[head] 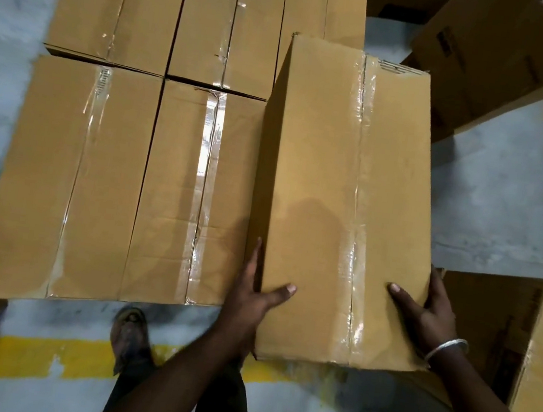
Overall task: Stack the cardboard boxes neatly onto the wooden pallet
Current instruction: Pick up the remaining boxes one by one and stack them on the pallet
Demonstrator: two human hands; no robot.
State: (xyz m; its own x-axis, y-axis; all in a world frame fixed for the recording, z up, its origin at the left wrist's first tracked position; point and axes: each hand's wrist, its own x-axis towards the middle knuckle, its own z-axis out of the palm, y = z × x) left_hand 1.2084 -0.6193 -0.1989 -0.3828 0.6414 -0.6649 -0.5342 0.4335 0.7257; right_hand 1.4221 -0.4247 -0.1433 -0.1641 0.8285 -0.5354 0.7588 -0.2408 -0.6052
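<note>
Cardboard is nearly everything one sees here. The person holds one long box (346,202) between both hands, at its near end. The left hand (253,293) grips the left side: its thumb lies across the top face and its fingers go along the side wall, partly hidden behind the edge. The right hand (429,309) grips the right side in the same way, thumb on top, fingers wrapped round the corner. A silver bangle (446,348) sits on the right wrist.

To the left of the left hand, touching the held box, lie the stacked boxes (111,181), sealed with clear tape along their seams. Five tops are visible; the far ones are cut off by the upper edge of the view. The pallet under them is hidden, so I cannot tell how the held box rests at its far end.

To the right of the right hand stands another box (516,328), dark on its side, with some print too blurred to read. Beyond it, up and right, is a further carton (489,58) with dark marks, also not readable.

Below the hands is grey floor (491,207) with a yellow painted line (36,358), and one foot in a worn sandal (130,336).
</note>
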